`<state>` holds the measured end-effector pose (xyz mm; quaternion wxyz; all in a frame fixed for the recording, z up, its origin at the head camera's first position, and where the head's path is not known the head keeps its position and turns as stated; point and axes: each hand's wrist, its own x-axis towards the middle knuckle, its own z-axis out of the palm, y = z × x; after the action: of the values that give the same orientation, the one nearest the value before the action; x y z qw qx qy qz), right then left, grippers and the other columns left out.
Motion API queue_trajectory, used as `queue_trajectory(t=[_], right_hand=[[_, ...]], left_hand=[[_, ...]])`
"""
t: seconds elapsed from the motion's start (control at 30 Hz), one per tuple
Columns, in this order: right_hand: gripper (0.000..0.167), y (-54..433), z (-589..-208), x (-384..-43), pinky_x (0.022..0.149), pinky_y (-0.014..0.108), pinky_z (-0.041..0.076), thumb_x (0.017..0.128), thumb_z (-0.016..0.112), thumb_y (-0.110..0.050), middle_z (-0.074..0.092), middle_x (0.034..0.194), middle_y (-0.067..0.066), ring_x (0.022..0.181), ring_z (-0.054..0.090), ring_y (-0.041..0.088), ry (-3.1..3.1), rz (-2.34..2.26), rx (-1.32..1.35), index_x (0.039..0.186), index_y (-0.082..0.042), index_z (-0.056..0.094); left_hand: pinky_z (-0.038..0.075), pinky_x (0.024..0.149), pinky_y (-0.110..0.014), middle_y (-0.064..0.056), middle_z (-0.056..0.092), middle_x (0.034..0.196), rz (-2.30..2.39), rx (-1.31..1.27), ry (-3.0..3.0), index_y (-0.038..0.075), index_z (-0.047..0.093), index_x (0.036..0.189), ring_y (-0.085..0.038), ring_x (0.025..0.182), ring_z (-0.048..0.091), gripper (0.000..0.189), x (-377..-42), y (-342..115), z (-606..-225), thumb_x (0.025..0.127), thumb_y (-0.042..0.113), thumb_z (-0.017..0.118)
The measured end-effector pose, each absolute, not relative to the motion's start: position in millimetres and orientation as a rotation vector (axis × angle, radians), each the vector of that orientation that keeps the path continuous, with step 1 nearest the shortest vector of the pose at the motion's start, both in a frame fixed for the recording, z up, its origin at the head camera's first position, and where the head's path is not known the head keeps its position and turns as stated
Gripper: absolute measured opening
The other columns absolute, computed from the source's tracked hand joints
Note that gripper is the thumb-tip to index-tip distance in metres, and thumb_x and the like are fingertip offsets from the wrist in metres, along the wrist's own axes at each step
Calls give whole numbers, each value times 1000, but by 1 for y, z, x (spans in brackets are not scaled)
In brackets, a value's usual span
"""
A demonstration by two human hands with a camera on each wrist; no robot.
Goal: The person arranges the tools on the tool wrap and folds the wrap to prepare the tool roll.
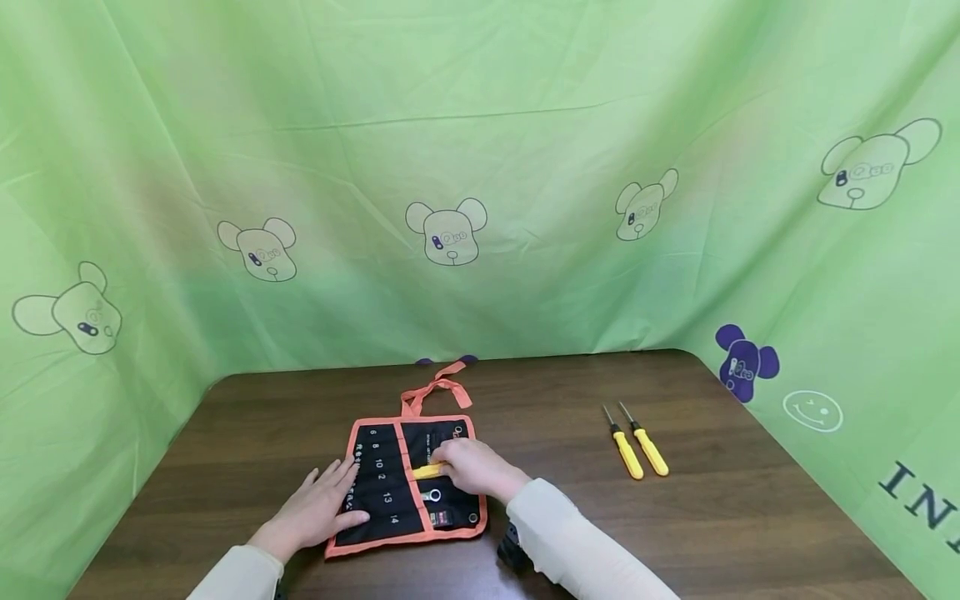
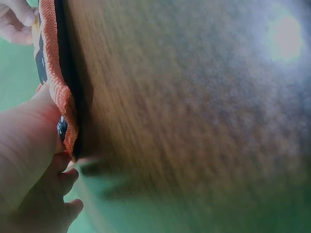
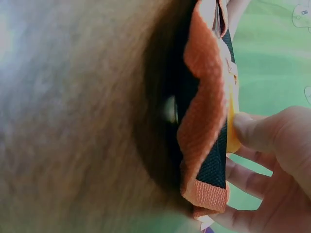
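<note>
A black tool pouch [image 1: 401, 525] with orange edging lies unrolled on the table, white numbers printed down its left part. My left hand [image 1: 318, 508] rests on its left side with the fingers spread and extended. The right hand [image 1: 476, 467] pinches a screwdriver [image 1: 427, 472] by its yellow handle, over the pouch's right half. In the right wrist view the thumb [image 3: 248, 128] presses on that yellow handle. The screwdriver's other end is hidden at the pouch's orange middle band. A ring-ended metal tool [image 1: 432, 495] sits just nearer than the handle.
Two more yellow-handled screwdrivers [image 1: 628, 454] lie side by side to the right on the brown wooden table [image 1: 720, 517]. Orange tie straps [image 1: 438, 387] trail from the pouch's far edge. A green printed cloth [image 1: 525, 292] hangs around the table's back and sides.
</note>
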<state>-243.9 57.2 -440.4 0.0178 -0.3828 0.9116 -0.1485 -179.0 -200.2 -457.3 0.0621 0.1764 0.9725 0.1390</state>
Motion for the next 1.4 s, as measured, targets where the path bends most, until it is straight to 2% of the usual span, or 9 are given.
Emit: queue_trajectory(t=[0.27,0.57,0.77,0.97,1.1,1.23,1.4], right_hand=[[13,51,-442,-244,79,26,47,84,66,-9,65,91,-5,81,56,7,2811,-525,-1203,95,-12,72],[14,53,-443,-246,78,27,47,84,67,-10,65,92,-4,82,56,8,2796,-564,-1179,97,-11,72],[21,59,-439,-245,73,26,47,84,69,-15,63,93,-1,79,54,10,2762,-614,-1208,103,-7,69],[27,69,-429,-249,73,28,48,85,67,-17,62,92,-1,81,56,9,2756,-732,-1093,110,-7,66],[28,76,-419,-253,69,29,47,86,66,-17,62,93,3,82,57,15,2769,-813,-1058,112,-6,65],[31,87,-406,-256,72,35,47,87,64,-18,62,102,9,88,57,23,2794,-907,-1037,115,-4,62],[30,107,-395,-262,79,39,47,87,65,-18,62,106,8,94,57,21,2888,-985,-997,115,-7,62]], left_hand=[[20,101,-57,-23,33,142,424,521,2933,-7,41,134,-39,130,27,76,-179,-199,-457,85,47,60],[19,101,-58,-24,33,141,439,540,2935,-8,41,134,-40,130,27,76,-180,-201,-457,85,48,59],[20,101,-58,-23,33,141,434,542,2939,-8,41,134,-39,130,28,76,-180,-200,-459,85,48,59],[20,101,-58,-23,33,141,445,544,2939,-8,41,133,-40,130,28,76,-179,-200,-459,85,48,59],[19,101,-58,-24,33,141,451,548,2941,-8,41,133,-40,129,28,76,-178,-201,-458,85,48,59],[19,101,-58,-23,33,142,455,542,2942,-8,41,134,-39,130,28,76,-179,-200,-458,85,47,59],[19,102,-57,-22,33,142,459,529,2940,-7,41,134,-39,130,27,75,-178,-200,-458,85,47,59]])
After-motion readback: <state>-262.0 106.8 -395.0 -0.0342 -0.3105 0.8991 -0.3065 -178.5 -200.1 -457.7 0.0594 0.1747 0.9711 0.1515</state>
